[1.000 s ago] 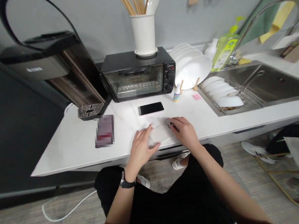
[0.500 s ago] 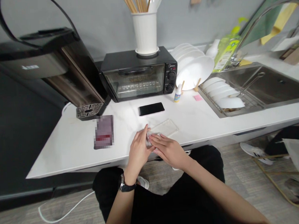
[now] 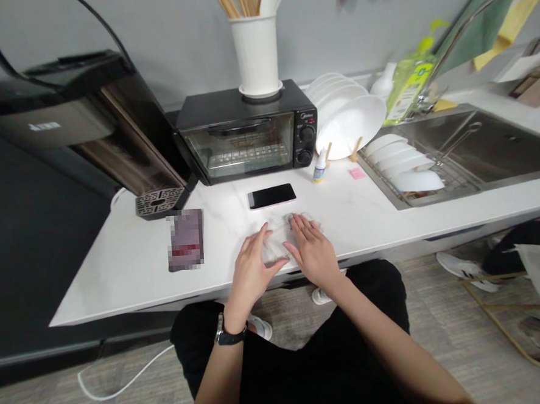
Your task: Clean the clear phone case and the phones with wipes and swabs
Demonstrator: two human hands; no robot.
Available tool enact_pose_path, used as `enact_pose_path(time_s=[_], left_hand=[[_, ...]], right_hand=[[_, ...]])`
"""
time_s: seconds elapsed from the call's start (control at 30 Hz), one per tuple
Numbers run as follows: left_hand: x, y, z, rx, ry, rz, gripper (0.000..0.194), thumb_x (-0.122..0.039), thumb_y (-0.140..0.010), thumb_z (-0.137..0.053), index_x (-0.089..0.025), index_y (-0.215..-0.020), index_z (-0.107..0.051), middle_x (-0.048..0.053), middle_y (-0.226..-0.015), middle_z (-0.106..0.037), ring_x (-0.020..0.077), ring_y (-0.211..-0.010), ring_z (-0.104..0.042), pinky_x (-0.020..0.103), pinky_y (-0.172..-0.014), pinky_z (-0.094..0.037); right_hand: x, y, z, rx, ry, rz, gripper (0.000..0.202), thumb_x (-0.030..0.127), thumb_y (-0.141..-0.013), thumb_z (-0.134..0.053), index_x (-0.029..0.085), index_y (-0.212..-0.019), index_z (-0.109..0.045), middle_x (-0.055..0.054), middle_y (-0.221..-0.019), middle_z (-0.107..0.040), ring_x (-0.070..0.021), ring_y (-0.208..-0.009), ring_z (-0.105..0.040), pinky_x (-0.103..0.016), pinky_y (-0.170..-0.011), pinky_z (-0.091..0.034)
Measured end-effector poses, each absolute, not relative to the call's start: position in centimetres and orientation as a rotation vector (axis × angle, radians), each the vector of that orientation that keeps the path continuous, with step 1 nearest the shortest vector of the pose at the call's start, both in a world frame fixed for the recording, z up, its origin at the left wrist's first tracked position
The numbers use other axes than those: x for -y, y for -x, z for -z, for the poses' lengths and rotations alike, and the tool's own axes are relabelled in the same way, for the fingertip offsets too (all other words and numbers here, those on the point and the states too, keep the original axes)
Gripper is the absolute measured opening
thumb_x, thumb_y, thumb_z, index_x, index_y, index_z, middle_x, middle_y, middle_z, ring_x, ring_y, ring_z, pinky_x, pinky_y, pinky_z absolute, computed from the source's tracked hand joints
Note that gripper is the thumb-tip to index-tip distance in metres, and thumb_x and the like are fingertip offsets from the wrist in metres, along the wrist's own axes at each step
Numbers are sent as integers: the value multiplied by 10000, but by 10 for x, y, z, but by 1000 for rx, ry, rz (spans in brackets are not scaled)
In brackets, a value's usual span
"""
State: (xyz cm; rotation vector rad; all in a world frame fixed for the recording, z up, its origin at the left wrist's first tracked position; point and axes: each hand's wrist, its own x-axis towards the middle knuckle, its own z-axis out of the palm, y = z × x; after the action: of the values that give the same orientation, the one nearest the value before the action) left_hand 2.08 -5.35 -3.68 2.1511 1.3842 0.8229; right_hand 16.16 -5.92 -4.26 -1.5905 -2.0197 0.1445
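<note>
On the counter's front part lies a clear phone case (image 3: 275, 241), partly hidden under my hands. My left hand (image 3: 250, 267) steadies its left end, thumb and index finger at the edges. My right hand (image 3: 314, 251) is flat over the right end, its fingers pressing a crumpled whitish wipe (image 3: 290, 218) against the case. Most of the wipe is hidden under the fingers. Just behind the case rests a phone (image 3: 272, 196) with a dark screen. A small white spray bottle (image 3: 320, 167) stands farther back to the right.
A blurred-out purple-grey item (image 3: 186, 239) lies left of my hands. Behind are a water dispenser (image 3: 124, 138), a toaster oven (image 3: 248, 145) and racked white plates (image 3: 352, 124). A pink sticky note (image 3: 356, 173) lies near the sink (image 3: 513, 141), which holds several bowls.
My right hand has slid away from my left hand, rightward and farther back along the case, with the wipe under its fingers. My left hand stays almost in place.
</note>
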Motion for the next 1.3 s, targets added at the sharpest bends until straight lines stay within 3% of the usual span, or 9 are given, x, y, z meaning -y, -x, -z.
enact_pose_path(time_s=[0.2, 0.47, 0.67, 0.87, 1.07, 1.3], left_hand=[[56, -15, 38, -1382, -2146, -828, 644, -99, -664, -409, -272, -1195, -88, 32, -1170, -321, 203, -1054, -304, 351, -887, -266], [56, -19, 38, -1401, -2128, -842, 703, -285, -633, -518, -287, -1190, -90, 34, -1123, -380, 236, -1037, -318, 399, -870, -257], [52, -24, 38, -1406, -2156, -841, 705, -319, -626, -520, -288, -1189, -96, 23, -1119, -390, 240, -1032, -322, 409, -880, -227], [53, -25, 36, -1397, -2196, -839, 676, -247, -645, -493, -265, -1195, -102, 23, -1122, -396, 227, -1035, -332, 386, -879, -246], [57, -17, 37, -1444, -2197, -867, 627, -129, -653, -395, -254, -1200, -116, 28, -1130, -389, 232, -1013, -360, 365, -859, -281], [59, -15, 28, -1451, -2246, -835, 718, -262, -612, -505, -290, -1195, -87, 17, -1098, -423, 243, -1001, -372, 408, -853, -304]], right_hand=[[72, -129, 36, 2147, 1485, -216, 481, 355, -744, -323, 162, -1173, -222, -29, -1218, -228, -153, -1125, -124, -352, -940, -186], [90, -176, 36, 2222, 1421, -286, 411, 320, -742, -333, 274, -1145, -266, 28, -1180, -301, -145, -1083, -252, -355, -922, -240], [72, -198, 43, 2033, 1624, -152, 395, 266, -764, -293, 217, -1155, -262, -3, -1211, -238, -163, -1115, -159, -382, -939, -171], [64, -148, 43, 1945, 1667, -128, 421, 290, -769, -281, 134, -1159, -253, -47, -1221, -212, -181, -1125, -105, -388, -938, -167], [85, -124, 37, 2123, 1493, -250, 414, 299, -771, -252, 204, -1173, -220, 6, -1212, -236, -136, -1120, -134, -355, -946, -194], [90, -175, 40, 2184, 1511, -182, 397, 254, -765, -248, 306, -1158, -214, 57, -1197, -256, -114, -1106, -168, -343, -948, -200]])
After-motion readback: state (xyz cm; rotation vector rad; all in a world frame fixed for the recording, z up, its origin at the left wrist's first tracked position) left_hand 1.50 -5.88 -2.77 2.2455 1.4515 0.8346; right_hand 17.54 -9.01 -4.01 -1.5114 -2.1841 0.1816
